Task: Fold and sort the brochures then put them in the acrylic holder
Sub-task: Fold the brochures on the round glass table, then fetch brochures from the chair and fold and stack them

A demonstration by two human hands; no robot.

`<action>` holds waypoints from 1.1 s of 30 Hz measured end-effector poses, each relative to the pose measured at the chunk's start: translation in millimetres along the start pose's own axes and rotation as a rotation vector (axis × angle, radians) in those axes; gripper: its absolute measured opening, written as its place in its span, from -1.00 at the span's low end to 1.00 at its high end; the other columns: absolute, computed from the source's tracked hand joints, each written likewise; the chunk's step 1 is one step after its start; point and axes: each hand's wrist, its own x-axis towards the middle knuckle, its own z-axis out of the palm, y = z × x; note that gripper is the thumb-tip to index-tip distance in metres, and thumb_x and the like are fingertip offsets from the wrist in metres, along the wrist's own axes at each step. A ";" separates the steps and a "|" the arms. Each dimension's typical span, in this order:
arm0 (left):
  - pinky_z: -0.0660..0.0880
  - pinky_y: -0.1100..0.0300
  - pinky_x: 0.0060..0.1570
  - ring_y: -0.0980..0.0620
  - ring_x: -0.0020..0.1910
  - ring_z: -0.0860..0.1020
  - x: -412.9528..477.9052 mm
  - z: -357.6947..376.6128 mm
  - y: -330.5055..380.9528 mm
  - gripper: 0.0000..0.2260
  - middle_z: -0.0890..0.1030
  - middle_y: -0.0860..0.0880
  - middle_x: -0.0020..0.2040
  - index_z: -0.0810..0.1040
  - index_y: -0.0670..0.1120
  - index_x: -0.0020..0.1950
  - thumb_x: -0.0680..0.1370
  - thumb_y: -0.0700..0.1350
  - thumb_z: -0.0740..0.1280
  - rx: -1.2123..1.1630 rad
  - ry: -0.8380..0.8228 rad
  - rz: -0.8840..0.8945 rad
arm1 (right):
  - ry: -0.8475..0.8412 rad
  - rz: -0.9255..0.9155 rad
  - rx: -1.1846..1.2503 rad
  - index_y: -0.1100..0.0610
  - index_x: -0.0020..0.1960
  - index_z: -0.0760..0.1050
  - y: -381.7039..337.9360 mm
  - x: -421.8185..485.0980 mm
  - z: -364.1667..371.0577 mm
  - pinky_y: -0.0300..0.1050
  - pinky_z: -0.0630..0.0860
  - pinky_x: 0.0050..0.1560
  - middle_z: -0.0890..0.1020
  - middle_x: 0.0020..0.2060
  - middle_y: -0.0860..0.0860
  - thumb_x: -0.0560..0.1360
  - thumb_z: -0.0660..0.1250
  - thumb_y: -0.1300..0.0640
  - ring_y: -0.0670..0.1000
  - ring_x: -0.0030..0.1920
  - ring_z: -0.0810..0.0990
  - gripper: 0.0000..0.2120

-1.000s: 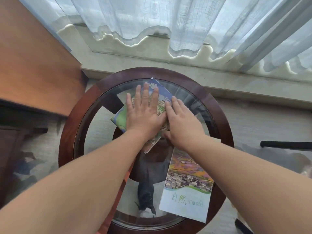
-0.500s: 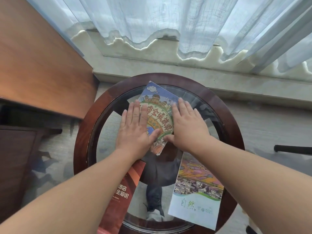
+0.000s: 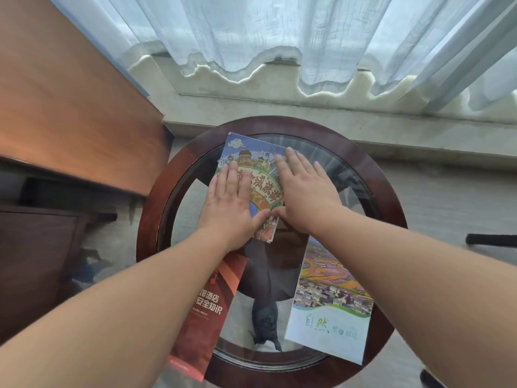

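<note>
A folded cartoon-city brochure (image 3: 251, 161) lies at the far middle of a round glass-topped table (image 3: 156, 208). My left hand (image 3: 229, 203) presses flat on its left side, fingers straight. My right hand (image 3: 305, 191) presses flat on its right side, fingers spread. The thumbs nearly meet over the brochure's near end. A red brochure (image 3: 207, 312) lies near left, partly under my left forearm. A white and green landscape brochure (image 3: 330, 303) lies near right. No acrylic holder is in view.
A wooden desk (image 3: 64, 113) stands to the left of the table. Sheer curtains (image 3: 279, 32) hang above a stone sill (image 3: 391, 130) behind it. A dark bar (image 3: 492, 239) shows at the right edge. Floor and a dark shape show through the glass.
Both hands have slid apart from the brochure's middle to its left and right sides, uncovering the printed cover. The view has shifted and the red brochure has come into sight.
</note>
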 end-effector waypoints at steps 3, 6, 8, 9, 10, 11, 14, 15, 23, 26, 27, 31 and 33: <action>-0.14 -0.06 0.51 -0.14 0.58 -0.10 -0.5 -31.3 7.1 -0.26 -0.05 -0.17 0.60 0.00 -0.08 0.59 0.57 0.30 0.13 -0.064 0.008 0.018 | 0.077 -0.036 0.080 0.09 0.61 -0.13 -2.6 -24.0 -4.7 -0.01 -0.13 0.55 -0.13 0.61 0.07 0.57 0.26 -0.16 0.03 0.60 -0.12 -0.18; 0.04 -0.09 0.48 -0.14 0.55 0.03 -15.0 -58.0 26.6 -0.36 0.07 -0.14 0.59 0.06 -0.02 0.58 0.59 0.18 0.20 -0.119 0.011 0.107 | 0.115 0.005 0.152 0.09 0.60 0.01 5.7 -54.4 -17.2 0.01 -0.06 0.56 -0.03 0.61 0.09 0.57 0.24 -0.11 0.05 0.59 -0.05 -0.28; 0.11 -0.09 0.46 -0.14 0.54 0.10 -27.3 -74.1 43.0 -0.39 0.13 -0.12 0.57 0.09 -0.01 0.57 0.59 0.15 0.20 -0.135 -0.016 0.167 | 0.146 0.058 0.164 0.09 0.58 0.09 14.8 -76.4 -30.1 0.04 0.03 0.56 0.07 0.59 0.10 0.57 0.24 -0.10 0.08 0.58 0.02 -0.32; 0.15 -0.09 0.46 -0.14 0.52 0.13 -33.4 -83.2 49.8 -0.40 0.16 -0.12 0.56 0.11 -0.01 0.56 0.59 0.14 0.21 -0.131 -0.014 0.198 | 0.162 0.084 0.168 0.10 0.57 0.11 18.9 -88.9 -37.3 0.04 0.07 0.55 0.11 0.58 0.11 0.57 0.24 -0.11 0.09 0.58 0.05 -0.34; 0.19 -0.09 0.45 -0.14 0.51 0.17 -39.7 -92.7 55.9 -0.41 0.20 -0.12 0.54 0.14 -0.01 0.55 0.58 0.13 0.21 -0.118 -0.003 0.227 | 0.179 0.113 0.179 0.10 0.57 0.13 22.6 -102.7 -44.4 0.03 0.10 0.54 0.15 0.57 0.11 0.58 0.24 -0.11 0.09 0.57 0.09 -0.35; 0.22 -0.09 0.43 -0.14 0.50 0.20 -45.6 -102.3 61.8 -0.42 0.23 -0.11 0.52 0.16 -0.03 0.54 0.58 0.13 0.22 -0.093 0.012 0.260 | 0.195 0.144 0.195 0.10 0.57 0.14 26.0 -117.9 -51.2 0.02 0.12 0.52 0.18 0.57 0.10 0.58 0.23 -0.11 0.09 0.56 0.11 -0.35; 0.32 -0.06 0.37 -0.13 0.43 0.28 -64.9 -129.0 82.5 -0.42 0.30 -0.11 0.46 0.18 -0.07 0.52 0.58 0.14 0.21 0.045 0.047 0.388 | 0.223 0.234 0.223 0.08 0.57 0.13 33.6 -170.7 -68.2 0.02 0.15 0.51 0.23 0.55 0.05 0.58 0.22 -0.13 0.07 0.55 0.15 -0.35; 0.33 -0.05 0.35 -0.12 0.41 0.30 -70.7 -137.9 91.9 -0.42 0.32 -0.10 0.44 0.19 -0.08 0.52 0.58 0.14 0.20 0.075 0.056 0.430 | 0.231 0.264 0.228 0.08 0.57 0.13 36.6 -189.2 -72.3 0.02 0.16 0.51 0.23 0.55 0.05 0.58 0.21 -0.14 0.07 0.54 0.15 -0.35; 0.40 -0.03 0.24 -0.12 0.32 0.38 -128.0 -187.4 196.2 -0.49 0.42 -0.08 0.34 0.28 -0.06 0.46 0.58 0.16 0.16 0.089 0.109 0.658 | 0.308 0.527 0.375 0.03 0.59 0.08 65.9 -330.6 -93.7 -0.02 0.12 0.48 0.20 0.56 0.00 0.60 0.16 -0.15 0.01 0.55 0.12 -0.37; 0.42 -0.02 0.14 -0.13 0.23 0.43 -154.3 -192.1 238.8 -0.55 0.47 -0.09 0.25 0.33 -0.05 0.40 0.58 0.13 0.13 0.154 0.102 0.688 | 0.354 0.611 0.421 0.04 0.58 0.11 83.3 -384.3 -94.0 -0.04 0.19 0.45 0.24 0.53 0.01 0.60 0.16 -0.12 0.03 0.51 0.20 -0.39; 0.42 -0.02 0.12 -0.12 0.21 0.44 -163.9 -192.3 253.3 -0.57 0.48 -0.08 0.23 0.34 -0.05 0.38 0.58 0.12 0.13 0.167 0.092 0.702 | 0.362 0.642 0.438 0.04 0.58 0.11 89.3 -403.2 -91.6 -0.04 0.21 0.43 0.25 0.53 0.01 0.60 0.16 -0.11 0.04 0.50 0.22 -0.39; 0.41 0.02 0.05 -0.09 0.16 0.46 -210.9 -183.3 316.3 -0.62 0.50 -0.06 0.19 0.38 -0.02 0.32 0.58 0.14 0.13 0.216 0.075 0.763 | 0.405 0.752 0.498 0.03 0.56 0.16 114.6 -487.8 -72.1 -0.06 0.28 0.36 0.31 0.48 0.01 0.60 0.16 -0.12 0.06 0.44 0.29 -0.42; 0.42 0.03 0.07 -0.08 0.18 0.46 -239.1 -175.0 352.3 -0.60 0.50 -0.06 0.22 0.39 -0.01 0.34 0.59 0.15 0.13 0.232 0.057 0.794 | 0.434 0.799 0.526 0.02 0.55 0.18 129.4 -534.5 -60.2 -0.02 0.30 0.36 0.33 0.46 0.02 0.60 0.16 -0.13 0.07 0.43 0.31 -0.43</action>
